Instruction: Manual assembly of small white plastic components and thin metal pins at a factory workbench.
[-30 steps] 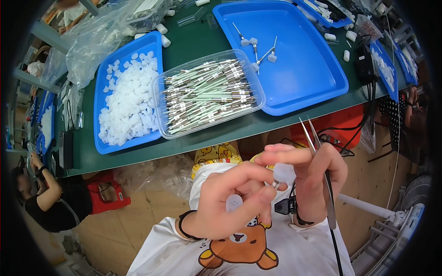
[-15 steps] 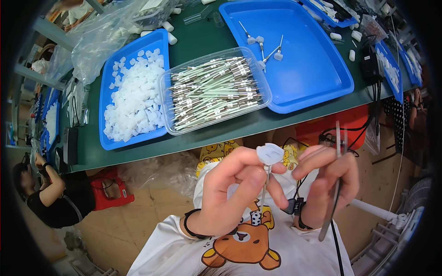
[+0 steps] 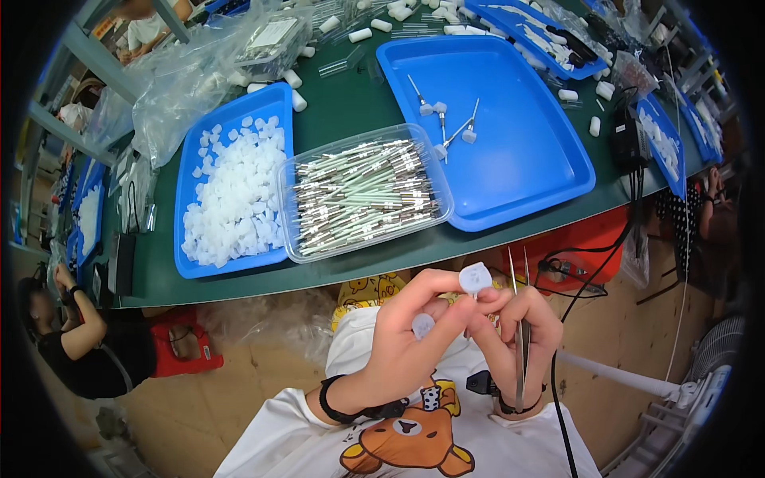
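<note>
Left hand (image 3: 406, 338) closed, pinching a small white plastic cap (image 3: 475, 278) at the fingertips, a second cap (image 3: 422, 325) tucked lower against the fingers, probably kept as a spare. Right hand (image 3: 514, 334) closed on metal tweezers (image 3: 519, 319), tips up beside the cap, both raised over the lap, near the green table (image 3: 343, 111) edge. Within reach: clear tray of pins (image 3: 362, 191), blue tray of white caps (image 3: 231, 191).

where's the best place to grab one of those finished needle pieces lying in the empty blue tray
Probably by the small white cap end, coming straight down from above. Each needle piece lies flat on the blue tray, its thin metal pin too slender to pinch easily, while the cap is the thicker, raised part. The pieces sit slightly apart, leaving room for fingertips around a cap.
</note>
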`<state>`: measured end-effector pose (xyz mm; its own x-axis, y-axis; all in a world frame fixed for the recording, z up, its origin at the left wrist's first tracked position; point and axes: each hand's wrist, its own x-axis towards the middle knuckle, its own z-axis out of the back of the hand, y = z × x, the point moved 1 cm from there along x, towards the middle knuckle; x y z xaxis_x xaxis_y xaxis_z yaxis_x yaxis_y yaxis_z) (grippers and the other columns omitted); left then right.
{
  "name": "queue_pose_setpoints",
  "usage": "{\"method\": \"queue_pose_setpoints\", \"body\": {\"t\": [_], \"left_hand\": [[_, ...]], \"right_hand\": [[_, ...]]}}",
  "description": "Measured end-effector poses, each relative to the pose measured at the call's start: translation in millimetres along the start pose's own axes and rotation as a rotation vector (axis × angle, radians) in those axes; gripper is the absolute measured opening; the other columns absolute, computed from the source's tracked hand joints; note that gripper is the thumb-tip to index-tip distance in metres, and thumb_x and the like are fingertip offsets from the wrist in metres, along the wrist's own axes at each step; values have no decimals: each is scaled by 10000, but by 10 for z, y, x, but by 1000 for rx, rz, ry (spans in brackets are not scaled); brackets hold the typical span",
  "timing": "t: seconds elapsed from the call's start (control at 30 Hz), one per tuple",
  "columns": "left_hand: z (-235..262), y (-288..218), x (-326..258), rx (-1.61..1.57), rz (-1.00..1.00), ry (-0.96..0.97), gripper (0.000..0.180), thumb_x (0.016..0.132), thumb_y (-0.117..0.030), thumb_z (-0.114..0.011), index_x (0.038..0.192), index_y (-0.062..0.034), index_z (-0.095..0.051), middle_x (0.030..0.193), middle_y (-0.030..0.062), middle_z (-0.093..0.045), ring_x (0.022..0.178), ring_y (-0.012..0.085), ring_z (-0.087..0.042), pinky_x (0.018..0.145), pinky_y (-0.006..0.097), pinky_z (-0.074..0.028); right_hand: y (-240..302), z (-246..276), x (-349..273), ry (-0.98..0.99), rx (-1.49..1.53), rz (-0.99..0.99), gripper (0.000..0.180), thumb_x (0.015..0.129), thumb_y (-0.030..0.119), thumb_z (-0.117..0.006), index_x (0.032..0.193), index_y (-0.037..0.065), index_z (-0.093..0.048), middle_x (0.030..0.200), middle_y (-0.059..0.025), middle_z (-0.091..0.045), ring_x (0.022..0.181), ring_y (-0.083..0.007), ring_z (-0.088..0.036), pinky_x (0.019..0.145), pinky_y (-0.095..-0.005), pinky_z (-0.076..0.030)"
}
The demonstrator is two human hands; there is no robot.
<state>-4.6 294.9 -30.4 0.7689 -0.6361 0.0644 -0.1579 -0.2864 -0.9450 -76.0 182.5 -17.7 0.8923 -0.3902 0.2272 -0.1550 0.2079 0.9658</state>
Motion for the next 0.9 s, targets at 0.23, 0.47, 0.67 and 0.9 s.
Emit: {"method": "queue_pose_setpoints", "body": {"t": [0.23,0.47,0.67,0.9], "left_hand": [[-82,73,247,-14,187,-79,189,860,-114,-503,1021,-17,-489,899,20,-509,794,35,-465,636,169,-380],[-284,220,463,-145,260,18,309,871,-130,-423,1165,-61,-360,880,8,-410,590,49,-304,540,186,-277],[-611,-3,830,176,45,-67,462,836,-132,-480,1255,-71,-294,1088,87,-287,825,112,-320,764,235,-320],[-621,209,1228,665,-266,-179,501,836,-168,-503,1266,-23,-291,1361,238,-28,1256,376,-134,1000,401,-181]], "right_hand": [[-171,142,191,-371,-60,-4,313,742,-71,-592,635,53,-325,667,-121,-597,663,-128,-601,538,-199,-427],[-618,540,972,-562,-591,199,302,749,27,-611,619,12,-338,507,-83,-429,435,-183,-394,438,-295,-311],[-578,675,1374,-491,-905,50,281,782,135,-605,632,13,-400,547,-109,-469,544,-294,-471,543,-374,-353],[-657,798,1597,-399,-988,194,145,803,105,-555,817,7,-449,702,-143,-506,674,-317,-484,631,-386,-368]]}}
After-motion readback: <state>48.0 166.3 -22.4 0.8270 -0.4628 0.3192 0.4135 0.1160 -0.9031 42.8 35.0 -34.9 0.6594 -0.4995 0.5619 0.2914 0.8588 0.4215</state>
